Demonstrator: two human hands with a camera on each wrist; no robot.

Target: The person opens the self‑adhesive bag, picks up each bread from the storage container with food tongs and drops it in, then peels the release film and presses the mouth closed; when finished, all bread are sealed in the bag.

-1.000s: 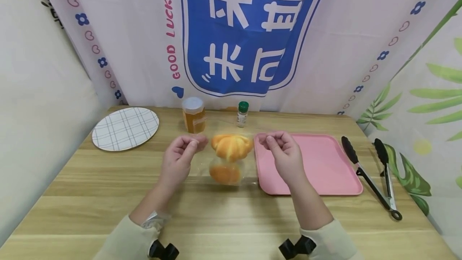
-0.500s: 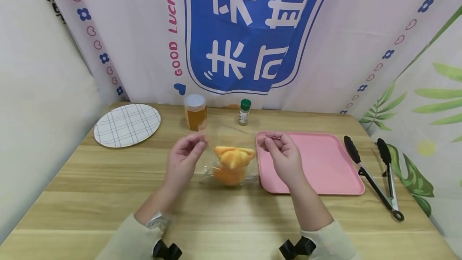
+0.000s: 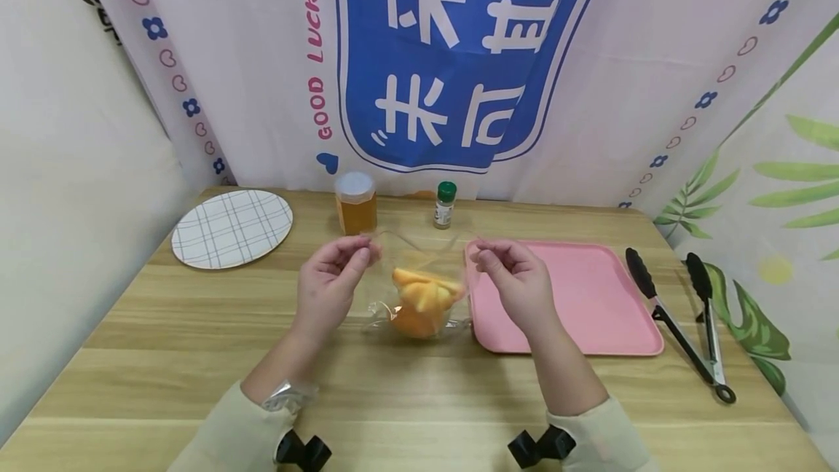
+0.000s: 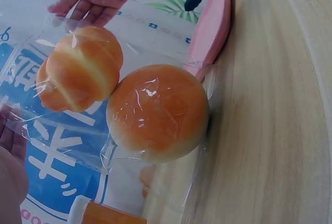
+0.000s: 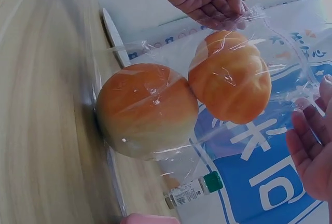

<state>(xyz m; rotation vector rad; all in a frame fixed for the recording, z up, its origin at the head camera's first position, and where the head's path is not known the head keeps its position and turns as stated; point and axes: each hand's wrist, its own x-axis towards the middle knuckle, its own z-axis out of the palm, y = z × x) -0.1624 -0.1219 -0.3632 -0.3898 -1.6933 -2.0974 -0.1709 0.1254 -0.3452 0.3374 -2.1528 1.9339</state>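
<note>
A clear plastic bag [image 3: 380,315] stands between my hands over the middle of the table. Inside are a ridged, yellowish bread roll [image 3: 427,293] and, below it, a round brown bun [image 4: 158,112]. My left hand [image 3: 331,286] pinches the bag's upper left edge between thumb and fingers. At the upper right edge, my right hand [image 3: 519,286] pinches the plastic the same way. Both wrist views show the roll [image 5: 230,78] touching the bun through the film. Whether the bag's bottom rests on the wood cannot be told.
A pink tray [image 3: 577,304] lies right of the bag, partly behind my right hand. Black-tipped tongs [image 3: 678,333] lie beyond it. Along the back are a checked oval plate [image 3: 232,229], an amber jar [image 3: 357,206] with a pale lid and a green-capped bottle [image 3: 444,206].
Inside the bag the roll has dropped lower and tilted, closer onto the bun. The bag's upper edge now shows spread between my hands. Both hands keep their pinch and have shifted only slightly.
</note>
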